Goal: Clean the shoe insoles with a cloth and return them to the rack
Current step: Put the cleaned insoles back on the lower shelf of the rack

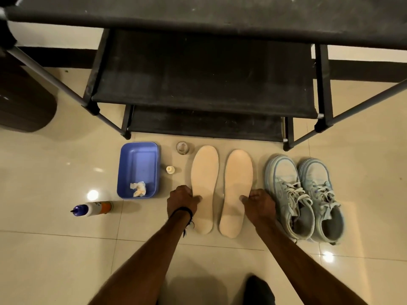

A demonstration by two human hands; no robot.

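We see two beige insoles, the left insole (203, 186) and the right insole (236, 190), lying flat and parallel on the tiled floor (55, 249) before the shoe rack (204, 84), presumably laid out for wiping. The left hand (182, 200) and right hand (259, 203) each pinch an outer insole edge, thumb on top. The crumpled cloth (138, 189) sits in the blue tray (138, 150), left of the left hand.

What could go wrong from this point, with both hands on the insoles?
1. The small glass jar and little bottle stand close beside the left insole; lifting it could knock them over.
2. The cloth lies in the blue tray, and both the left hand and right hand are occupied, so wiping may get skipped.
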